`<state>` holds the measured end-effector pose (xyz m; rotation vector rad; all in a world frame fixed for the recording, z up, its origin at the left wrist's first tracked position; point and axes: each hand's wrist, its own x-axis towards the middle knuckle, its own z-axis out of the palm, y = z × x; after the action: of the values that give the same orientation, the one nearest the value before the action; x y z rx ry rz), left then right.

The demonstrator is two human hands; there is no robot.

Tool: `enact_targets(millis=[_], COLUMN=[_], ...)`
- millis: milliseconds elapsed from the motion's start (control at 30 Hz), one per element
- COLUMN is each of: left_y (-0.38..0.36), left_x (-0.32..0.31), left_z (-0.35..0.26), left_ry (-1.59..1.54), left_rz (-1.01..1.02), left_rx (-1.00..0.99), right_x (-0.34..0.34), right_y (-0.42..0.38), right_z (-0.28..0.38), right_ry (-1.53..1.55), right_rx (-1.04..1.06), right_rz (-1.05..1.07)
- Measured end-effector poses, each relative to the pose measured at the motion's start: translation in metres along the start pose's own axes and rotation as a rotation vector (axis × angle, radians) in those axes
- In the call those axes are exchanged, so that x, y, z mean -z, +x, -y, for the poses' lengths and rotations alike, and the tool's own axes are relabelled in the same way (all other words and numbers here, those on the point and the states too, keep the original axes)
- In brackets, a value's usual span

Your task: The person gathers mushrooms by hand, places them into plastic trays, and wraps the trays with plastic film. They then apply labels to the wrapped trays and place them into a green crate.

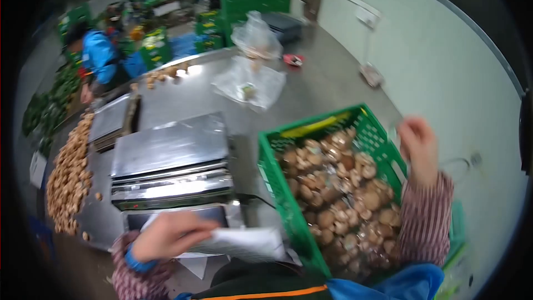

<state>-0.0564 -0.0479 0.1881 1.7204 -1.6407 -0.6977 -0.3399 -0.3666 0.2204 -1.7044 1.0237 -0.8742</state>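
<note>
My left hand [175, 234] is closed, its thumb and fingers pinching the end of a white sheet [247, 241], blurred, which stretches right in front of my body. Just beyond it stands a metal weighing scale [172, 147] with a flat steel top. My right hand [418, 147] is raised above the right rim of a green crate [294, 228], with its fingers curled together and blurred; I cannot tell what is in them. Packs of brown mushrooms [347, 200] in clear plastic fill much of the crate.
Loose mushrooms [69, 180] lie piled along the left of the steel table [166, 108]. A second scale [110, 118] is behind the first. Clear plastic bags [252, 75] rest farther back. A person in blue [100, 58] bends at the far left. A pale wall [444, 72] borders the right.
</note>
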Motion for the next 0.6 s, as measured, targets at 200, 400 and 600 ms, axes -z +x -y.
enact_targets(millis=[200,400,600], left_y=[-0.011,-0.015,-0.044], left_x=[-0.015,-0.032,-0.016], left_z=[-0.016,-0.032,-0.031], left_ry=[0.124,0.153,0.199], left_rz=[-0.019,-0.123,0.065], left_rx=[0.145,0.342,0.329], right_x=[0.003,-0.057,0.030], right_y=[0.128,0.174,0.129], right_z=[-0.214,-0.306,-0.254], right_ry=[-0.192,-0.280,-0.372], right_rx=[-0.207,-0.235,-0.125], right_rz=[0.068,-0.090,0.045])
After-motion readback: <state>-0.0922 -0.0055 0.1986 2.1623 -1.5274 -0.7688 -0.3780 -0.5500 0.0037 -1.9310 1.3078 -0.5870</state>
